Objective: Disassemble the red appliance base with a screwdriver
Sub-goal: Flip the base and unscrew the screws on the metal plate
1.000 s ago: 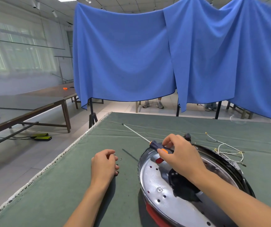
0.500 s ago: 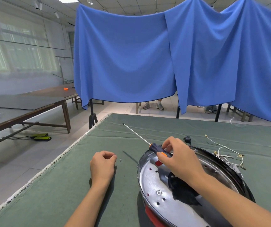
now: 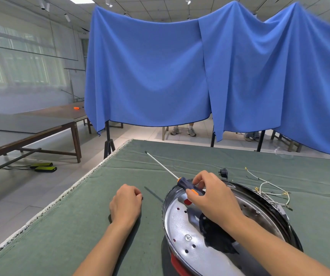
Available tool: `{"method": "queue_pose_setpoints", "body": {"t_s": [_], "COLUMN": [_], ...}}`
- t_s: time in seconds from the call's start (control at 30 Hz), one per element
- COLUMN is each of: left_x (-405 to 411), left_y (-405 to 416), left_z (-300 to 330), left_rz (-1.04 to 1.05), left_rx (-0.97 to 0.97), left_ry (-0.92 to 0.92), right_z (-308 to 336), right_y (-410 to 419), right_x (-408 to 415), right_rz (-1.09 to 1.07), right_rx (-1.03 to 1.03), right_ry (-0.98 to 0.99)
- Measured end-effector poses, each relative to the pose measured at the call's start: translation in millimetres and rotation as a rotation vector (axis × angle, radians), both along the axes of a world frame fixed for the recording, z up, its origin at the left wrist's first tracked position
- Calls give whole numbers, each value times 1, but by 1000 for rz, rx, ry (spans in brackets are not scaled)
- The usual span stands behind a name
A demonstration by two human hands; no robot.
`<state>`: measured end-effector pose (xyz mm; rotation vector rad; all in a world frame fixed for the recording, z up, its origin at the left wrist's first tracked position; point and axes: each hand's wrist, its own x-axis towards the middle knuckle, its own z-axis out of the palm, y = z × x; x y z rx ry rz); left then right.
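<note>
Base: red appliance base (image 3: 182, 264) lies bottom-up on the green cloth (image 3: 64, 232), lower right.
Screwdriver: screwdriver (image 3: 188, 187) gripped by right hand (image 3: 213, 198), shaft pointing away.
Left hand: left hand (image 3: 126, 205) curled on the cloth, now touching a small screw (image 3: 142, 198); whether it grips anything, cannot tell.
Writing: none readable.

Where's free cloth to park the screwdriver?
Bare green table cloth beyond the screwdriver's steel tip, and near-left between the left hand and frayed edge. Crowded right: round red-and-chrome appliance base, loose white wires, small black plug.
</note>
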<state>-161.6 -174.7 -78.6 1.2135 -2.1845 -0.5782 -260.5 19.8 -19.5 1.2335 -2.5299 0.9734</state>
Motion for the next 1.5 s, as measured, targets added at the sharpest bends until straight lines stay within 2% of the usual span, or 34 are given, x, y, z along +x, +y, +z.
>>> {"method": "queue_pose_setpoints", "body": {"t_s": [0.2,0.43,0.6,0.63,0.7,0.8,0.9,1.03,1.27,1.37,1.5], "left_x": [0,16,11,7,-2,-16,-21,-21,-7,1,-8], "left_y": [0,6,35,42,52,62,69,74,82,86,74], "left_z": [-1,6,38,45,59,68,62,54,66,80,86], "left_rz": [2,-48,-150,-186,-249,-337,-368,-302,-253,-287,-284], "left_rx": [34,88,-3,-11,19,170,297,300,55,17,13], "left_ry": [0,321,451,420,236,-37,-24,84,-202,-365,-435], "right_z": [-1,2,12,16,25,35,40,37,20,16,16], "right_y": [-1,-1,2,3,4,14,32,56,73,74,72], "right_x": [-2,-4,-8,-10,-14,-20,-28,-40,-52,-56,-56], "right_rz": [2,-15,-51,-63,-95,-113,-196,-316,-382,-375,-337], "right_rx": [-5,-108,-323,-360,-435,-595,-722,-886,-1154,-1150,-1100], "right_ry": [-3,-72,-212,-247,-316,-407,-429,-530,-744,-788,-801]}}
